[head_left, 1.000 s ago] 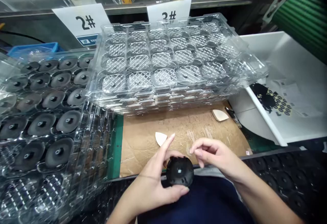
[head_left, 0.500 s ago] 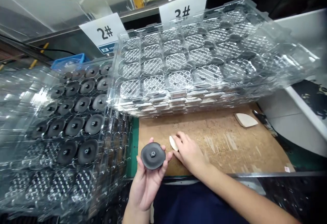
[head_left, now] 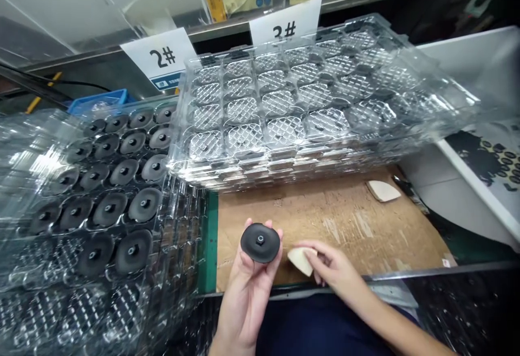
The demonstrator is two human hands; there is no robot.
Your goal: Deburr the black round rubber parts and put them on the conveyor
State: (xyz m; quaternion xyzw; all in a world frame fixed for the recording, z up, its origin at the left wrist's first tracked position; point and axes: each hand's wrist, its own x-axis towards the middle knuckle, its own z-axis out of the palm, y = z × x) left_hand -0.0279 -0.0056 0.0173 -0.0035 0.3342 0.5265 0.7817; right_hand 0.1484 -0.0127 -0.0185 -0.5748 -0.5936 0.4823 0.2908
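Note:
My left hand (head_left: 247, 296) holds a black, dish-shaped part (head_left: 252, 247) by its edges, with the hollow side and its small central stud facing up. To its right, my right hand (head_left: 331, 266) pinches a cream-coloured, wedge-shaped pad (head_left: 300, 260) between thumb and fingers. The pad is apart from the black part. Both hands are over the near edge of a worn brown board (head_left: 260, 204). Another cream pad (head_left: 383, 191) of similar shape lies on the board's right side.
At left, a stack of clear trays (head_left: 158, 237) carries several black dish-shaped parts (head_left: 132, 251) in its pockets. A second stack of clear moulded trays (head_left: 284, 131) stands behind the board. Further back are a blue bin (head_left: 97, 101) and paper signs (head_left: 160, 58). A white tray (head_left: 479, 182) sits at right.
My left hand has shifted a little right with the black part. My right hand has moved right and nearer to me, and the pad in it now shows its broad face.

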